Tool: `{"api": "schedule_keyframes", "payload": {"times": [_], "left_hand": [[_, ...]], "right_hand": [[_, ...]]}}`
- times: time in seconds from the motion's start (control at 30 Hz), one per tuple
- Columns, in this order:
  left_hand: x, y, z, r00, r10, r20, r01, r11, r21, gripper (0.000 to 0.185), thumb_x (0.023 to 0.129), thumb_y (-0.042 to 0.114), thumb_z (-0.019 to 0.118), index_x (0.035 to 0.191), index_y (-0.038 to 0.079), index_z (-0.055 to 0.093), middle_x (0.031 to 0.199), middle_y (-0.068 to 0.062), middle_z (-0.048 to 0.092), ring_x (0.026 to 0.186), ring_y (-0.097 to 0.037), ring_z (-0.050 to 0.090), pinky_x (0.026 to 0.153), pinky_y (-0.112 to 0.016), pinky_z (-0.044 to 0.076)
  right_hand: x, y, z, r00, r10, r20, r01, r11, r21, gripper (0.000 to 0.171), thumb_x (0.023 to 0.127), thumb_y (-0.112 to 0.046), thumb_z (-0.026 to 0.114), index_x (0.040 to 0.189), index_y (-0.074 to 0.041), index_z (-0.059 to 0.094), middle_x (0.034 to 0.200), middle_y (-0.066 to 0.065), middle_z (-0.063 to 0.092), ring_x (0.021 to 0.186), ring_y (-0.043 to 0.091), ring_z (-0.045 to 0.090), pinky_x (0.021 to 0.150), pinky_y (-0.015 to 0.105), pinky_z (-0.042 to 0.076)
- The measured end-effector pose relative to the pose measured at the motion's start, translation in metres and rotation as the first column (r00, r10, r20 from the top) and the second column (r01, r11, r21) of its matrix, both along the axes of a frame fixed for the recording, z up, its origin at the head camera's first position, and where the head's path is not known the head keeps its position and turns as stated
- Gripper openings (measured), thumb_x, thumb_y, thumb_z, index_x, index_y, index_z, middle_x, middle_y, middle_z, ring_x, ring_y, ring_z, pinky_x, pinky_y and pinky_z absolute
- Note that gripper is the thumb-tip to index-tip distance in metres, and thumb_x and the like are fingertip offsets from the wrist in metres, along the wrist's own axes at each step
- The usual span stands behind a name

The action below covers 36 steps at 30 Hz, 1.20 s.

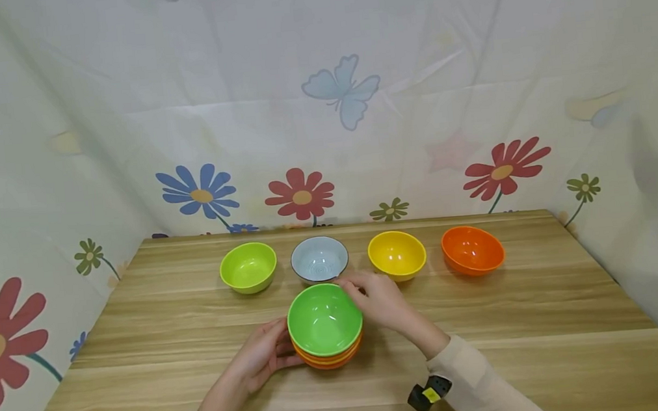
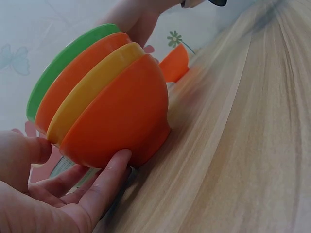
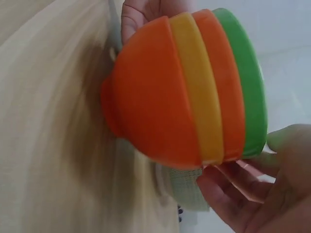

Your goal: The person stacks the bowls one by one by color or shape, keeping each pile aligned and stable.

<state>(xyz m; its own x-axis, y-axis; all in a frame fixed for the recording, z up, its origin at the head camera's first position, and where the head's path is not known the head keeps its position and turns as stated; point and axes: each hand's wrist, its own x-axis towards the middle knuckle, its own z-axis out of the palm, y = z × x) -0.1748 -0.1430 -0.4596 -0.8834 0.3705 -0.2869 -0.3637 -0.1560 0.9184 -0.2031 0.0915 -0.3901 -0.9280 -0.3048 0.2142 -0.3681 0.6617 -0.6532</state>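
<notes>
While hands (image 1: 260,358) cup glossy round bowl stack (image 1: 324,326)

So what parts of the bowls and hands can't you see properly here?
- Stack of bowls: in the head view the green top bowl covers the insides of the nested ones; only rims show.
- Left hand: fingertips hidden behind the stack in the head view.
- Right hand: cut off by the right wrist picture's edge.
- Pale bowl: mostly hidden behind the stack in the right wrist view, and blurred.
</notes>
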Motion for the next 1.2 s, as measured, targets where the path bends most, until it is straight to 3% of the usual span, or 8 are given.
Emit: {"api": "schedule_keyframes", "payload": {"times": [0.1, 0.27, 0.4, 0.5, 0.67, 0.93, 1.2], "left_hand": [[0.0, 0.0, 0.0, 1.0, 0.0, 0.0, 0.0, 1.0, 0.001, 0.052, 0.098, 0.035, 0.041, 0.132, -0.005, 0.041, 0.111, -0.011, 0.062, 0.094, -0.02, 0.061, 0.085, -0.044, 0.051], [0.0, 0.0, 0.0, 1.0, 0.001, -0.001, -0.001, 1.0, -0.003, 0.053, 0.098, 0.034, 0.041, 0.133, -0.005, 0.04, 0.111, -0.011, 0.062, 0.093, -0.02, 0.061, 0.084, -0.044, 0.051], [0.0, 0.0, 0.0, 1.0, 0.0, -0.001, 0.0, 1.0, -0.001, 0.053, 0.098, 0.034, 0.041, 0.133, -0.005, 0.039, 0.11, -0.01, 0.062, 0.094, -0.02, 0.061, 0.084, -0.044, 0.051], [0.001, 0.0, 0.0, 1.0, 0.003, -0.002, -0.003, 1.0, -0.002, 0.054, 0.098, 0.035, 0.041, 0.133, -0.005, 0.039, 0.11, -0.01, 0.062, 0.094, -0.02, 0.061, 0.084, -0.044, 0.051], [0.001, 0.0, 0.0, 1.0, 0.005, -0.001, -0.005, 1.0, -0.003, 0.055, 0.097, 0.035, 0.042, 0.134, -0.005, 0.039, 0.111, -0.011, 0.062, 0.094, -0.021, 0.062, 0.084, -0.044, 0.051], [0.001, 0.0, 0.002, 1.0, 0.004, 0.002, -0.004, 1.0, -0.005, 0.055, 0.097, 0.036, 0.043, 0.134, -0.005, 0.039, 0.114, -0.012, 0.06, 0.095, -0.021, 0.061, 0.085, -0.044, 0.051], [0.001, 0.0, 0.002, 1.0, 0.002, 0.003, -0.002, 1.0, -0.005, 0.056, 0.096, 0.037, 0.044, 0.133, -0.004, 0.04, 0.114, -0.012, 0.061, 0.095, -0.021, 0.061, 0.085, -0.044, 0.051]], "right_hand": [[0.002, 0.005, -0.004, 0.996, 0.009, 0.083, -0.003, 0.997, -0.076, 0.027, 0.097, -0.023, 0.046, 0.108, -0.015, 0.068, 0.106, 0.001, 0.067, 0.098, 0.015, 0.06, 0.083, 0.034, 0.05], [0.003, 0.012, -0.01, 0.97, 0.092, 0.224, -0.049, 0.98, -0.191, 0.036, 0.101, -0.03, 0.034, 0.121, -0.016, 0.061, 0.113, 0.004, 0.064, 0.094, 0.017, 0.06, 0.076, 0.033, 0.053], [0.004, 0.019, -0.017, 0.917, 0.227, 0.327, -0.106, 0.931, -0.35, 0.043, 0.102, -0.033, 0.026, 0.134, -0.012, 0.048, 0.128, 0.011, 0.054, 0.108, 0.028, 0.056, 0.078, 0.037, 0.054], [0.004, 0.024, -0.022, 0.882, 0.309, 0.355, -0.133, 0.887, -0.443, 0.049, 0.102, -0.036, 0.021, 0.139, -0.01, 0.039, 0.14, 0.012, 0.042, 0.118, 0.034, 0.048, 0.086, 0.041, 0.051], [0.007, 0.027, -0.029, 0.864, 0.339, 0.372, -0.141, 0.873, -0.467, 0.052, 0.101, -0.04, 0.021, 0.142, -0.01, 0.034, 0.142, 0.014, 0.038, 0.119, 0.035, 0.047, 0.092, 0.04, 0.047], [0.01, 0.026, -0.036, 0.836, 0.353, 0.419, -0.108, 0.856, -0.505, 0.053, 0.102, -0.037, 0.018, 0.142, -0.003, 0.031, 0.136, 0.022, 0.043, 0.116, 0.033, 0.051, 0.082, 0.038, 0.052], [0.014, 0.021, -0.044, 0.816, 0.362, 0.451, -0.075, 0.839, -0.539, 0.059, 0.102, -0.039, 0.017, 0.136, 0.006, 0.034, 0.126, 0.027, 0.049, 0.108, 0.029, 0.055, 0.082, 0.039, 0.053]]}}
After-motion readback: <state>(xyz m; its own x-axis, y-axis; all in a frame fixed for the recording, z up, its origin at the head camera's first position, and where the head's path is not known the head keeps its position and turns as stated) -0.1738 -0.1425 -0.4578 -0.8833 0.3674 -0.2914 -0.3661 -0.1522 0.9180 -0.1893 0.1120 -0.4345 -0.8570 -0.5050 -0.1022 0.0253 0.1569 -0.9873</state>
